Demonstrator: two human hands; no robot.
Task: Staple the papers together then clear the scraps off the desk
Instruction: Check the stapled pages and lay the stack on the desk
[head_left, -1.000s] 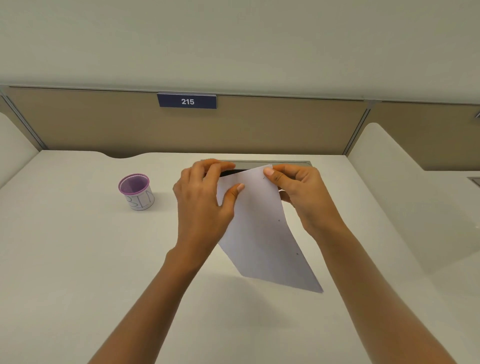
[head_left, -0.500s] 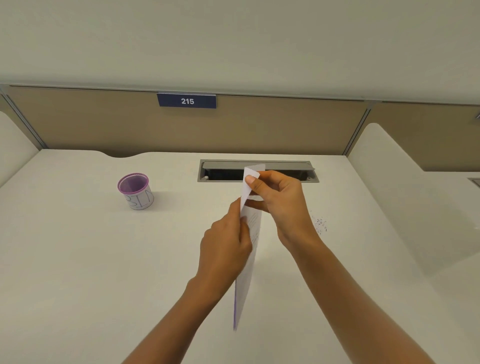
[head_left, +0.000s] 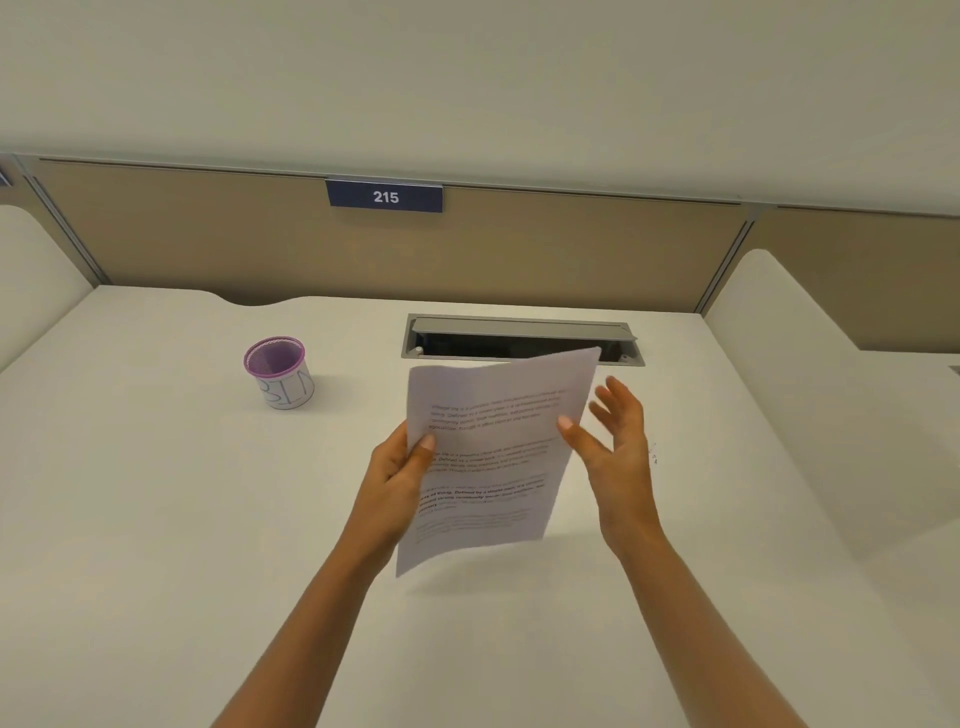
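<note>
Fingers of the left hand are pinched on the left edge of the papers, thumb lying across the printed face and the rest tucked behind, so the sheets hang raised above the desk with their text turned toward the camera. On the other side the right hand is spread open — only its thumb tip touches the right margin, the other fingers splayed apart and clear of the sheet. Whether the sheets are already joined cannot be told; no staple is legible at any corner, and no stapler shows anywhere on the desk. A scatter of tiny dark scraps lies on the surface just right of the right hand. A purple mesh cup with a handwritten label that seems to read "BIN" stands well apart to the left, and the grey cable slot sits behind the papers. My reading is that the papers are being checked or about to be set down, with the clearing step not yet started. Next comes laying the sheets aside, away from the specks, then gathering the specks carefully — they are small and would scatter under a hasty sweep.
</note>
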